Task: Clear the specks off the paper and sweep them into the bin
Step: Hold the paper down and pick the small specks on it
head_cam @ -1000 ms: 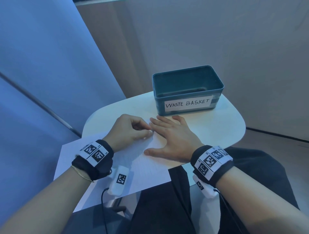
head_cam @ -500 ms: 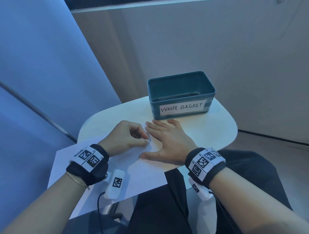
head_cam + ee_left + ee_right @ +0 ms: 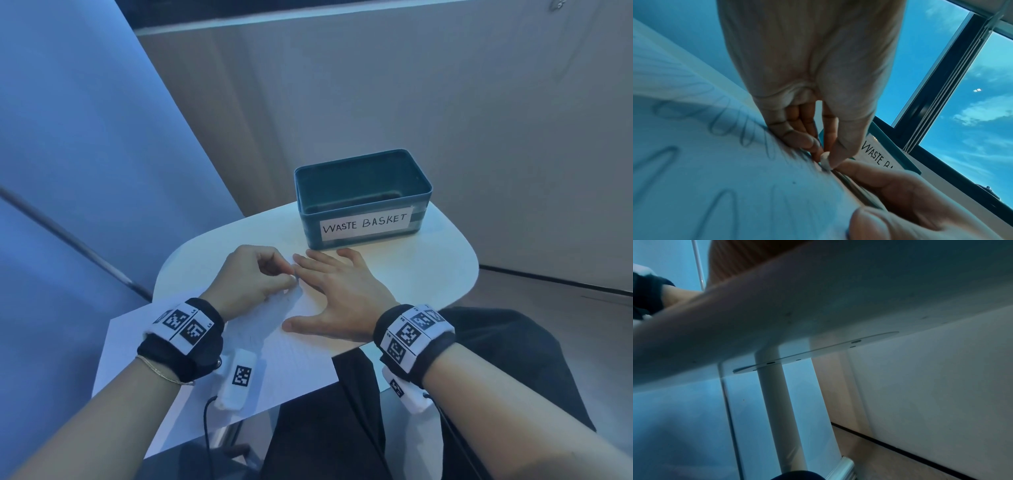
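White eraser [image 3: 825,160]: pinched in left hand [image 3: 255,275] fingers, tip on paper [image 3: 291,356].
Right hand [image 3: 337,296]: flat, fingers straight, pinning the sheet.
Advice: short light strokes, sheet held taut.

White scribbled paper [image 3: 274,346] flat on table; teal bin [image 3: 363,198] upright just beyond.

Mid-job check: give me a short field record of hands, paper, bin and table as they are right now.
left hand: fingers curled, pinching a small white piece (eraser, apparently) against the paper
right hand: flat, fingers spread, pressing the paper down
paper: on the table's near side, overhanging its edge; pencil scribbles visible in the left wrist view
bin: teal, labelled WASTE BASKET, beyond the hands; contents unclear
table: white, rounded
specks: too small to tell
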